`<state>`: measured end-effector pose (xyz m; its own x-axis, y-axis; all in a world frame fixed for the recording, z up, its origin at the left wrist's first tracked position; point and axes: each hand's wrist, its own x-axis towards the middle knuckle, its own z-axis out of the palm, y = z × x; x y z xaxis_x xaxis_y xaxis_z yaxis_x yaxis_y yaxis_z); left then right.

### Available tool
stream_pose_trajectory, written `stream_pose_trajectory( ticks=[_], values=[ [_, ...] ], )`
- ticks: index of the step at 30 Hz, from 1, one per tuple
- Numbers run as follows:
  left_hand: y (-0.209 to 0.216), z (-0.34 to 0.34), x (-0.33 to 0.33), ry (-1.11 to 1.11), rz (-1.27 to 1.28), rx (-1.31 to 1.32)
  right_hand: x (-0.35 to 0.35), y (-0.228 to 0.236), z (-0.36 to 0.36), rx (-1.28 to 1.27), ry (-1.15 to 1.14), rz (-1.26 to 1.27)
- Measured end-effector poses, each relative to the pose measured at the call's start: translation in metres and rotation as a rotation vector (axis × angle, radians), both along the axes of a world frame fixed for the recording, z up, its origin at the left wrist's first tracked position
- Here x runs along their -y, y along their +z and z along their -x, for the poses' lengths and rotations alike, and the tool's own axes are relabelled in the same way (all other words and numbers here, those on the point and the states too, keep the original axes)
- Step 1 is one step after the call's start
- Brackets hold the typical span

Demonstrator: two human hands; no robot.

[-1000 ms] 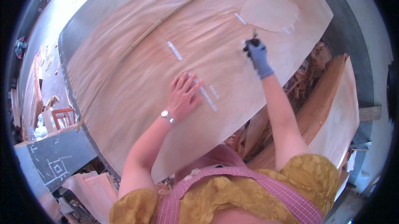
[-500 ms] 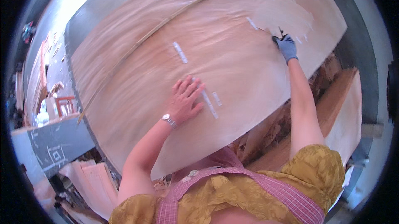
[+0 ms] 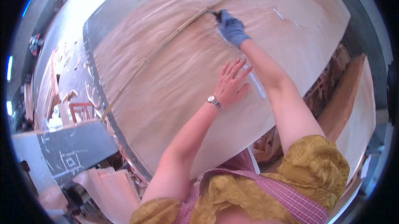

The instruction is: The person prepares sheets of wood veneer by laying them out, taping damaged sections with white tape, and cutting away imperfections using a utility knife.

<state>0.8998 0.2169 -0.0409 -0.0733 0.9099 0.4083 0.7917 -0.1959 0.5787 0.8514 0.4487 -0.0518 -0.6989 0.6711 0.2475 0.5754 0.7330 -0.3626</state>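
A broad sheet of thin tan wood veneer (image 3: 166,107) lies over the table. My left hand (image 3: 232,83), bare and with a watch at the wrist, rests on it with fingers spread, beside a white tape strip (image 3: 257,83). My right hand (image 3: 232,28), in a blue-grey glove with dark fingertips, is closed close to a long thin bamboo stick (image 3: 176,30) lying across the sheet. Something small and dark shows at its fingertips, too blurred to name. Another white strip (image 3: 224,37) lies just below the glove, partly covered by it.
More white strips (image 3: 278,14) mark the veneer at the upper right. Stacked veneer (image 3: 343,103) and torn scraps lie below the table edge at right. A grey board with chalk marks (image 3: 79,145) and pinkish veneer sheets (image 3: 110,190) are at lower left.
My right hand has moved left across the sheet, from the upper right strips to the bamboo stick. My left hand appears farther right and higher; the view has also shifted.
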Motion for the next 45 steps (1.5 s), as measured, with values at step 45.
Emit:
stream_pose_trajectory(
  ticks=[45],
  values=[
    [0.073, 0.516, 0.26, 0.373, 0.664, -0.222, 0.773, -0.006, 0.155, -0.331, -0.062, 1.311]
  ],
)
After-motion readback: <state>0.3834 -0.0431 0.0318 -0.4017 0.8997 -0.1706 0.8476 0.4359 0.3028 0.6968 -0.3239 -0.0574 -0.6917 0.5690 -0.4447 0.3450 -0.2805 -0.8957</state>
